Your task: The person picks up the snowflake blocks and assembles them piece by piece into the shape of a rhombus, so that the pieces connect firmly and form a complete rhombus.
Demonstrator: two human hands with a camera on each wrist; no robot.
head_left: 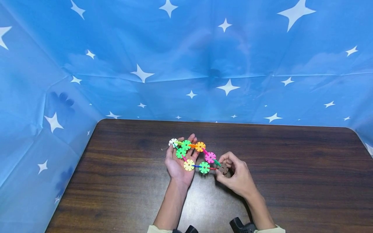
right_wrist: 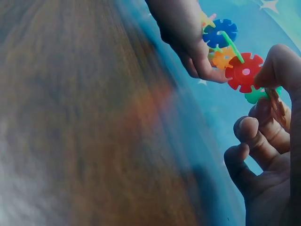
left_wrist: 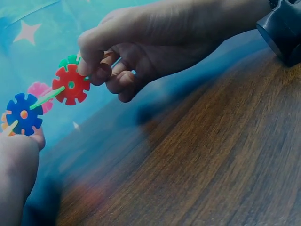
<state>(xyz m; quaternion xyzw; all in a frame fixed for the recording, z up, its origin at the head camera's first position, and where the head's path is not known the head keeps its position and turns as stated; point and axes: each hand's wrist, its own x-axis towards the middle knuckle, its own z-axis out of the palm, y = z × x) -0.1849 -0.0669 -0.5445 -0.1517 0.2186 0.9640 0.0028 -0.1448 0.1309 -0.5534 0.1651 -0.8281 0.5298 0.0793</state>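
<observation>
A loop of slotted plastic discs [head_left: 204, 167], joined edge to edge in several colours, stretches between both hands above the table. My left hand [head_left: 180, 171] is palm up under the loop's left part. Its thumb lies against the white disc [head_left: 173, 142], holding that end; longer fingers extend behind the loop. My right hand [head_left: 240, 178] pinches the brown disc [head_left: 223, 169] at the right end between thumb and fingers. In the left wrist view, a red disc [left_wrist: 70, 85] meets the right thumb, and a blue disc [left_wrist: 23, 114] is near the left hand.
A dark wood-grain table [head_left: 116, 181] lies under the hands. Blue cloth with white stars [head_left: 175, 58] hangs behind it and on the left. Black wrist devices [head_left: 242, 225] show at the bottom edge, beside pale sleeves.
</observation>
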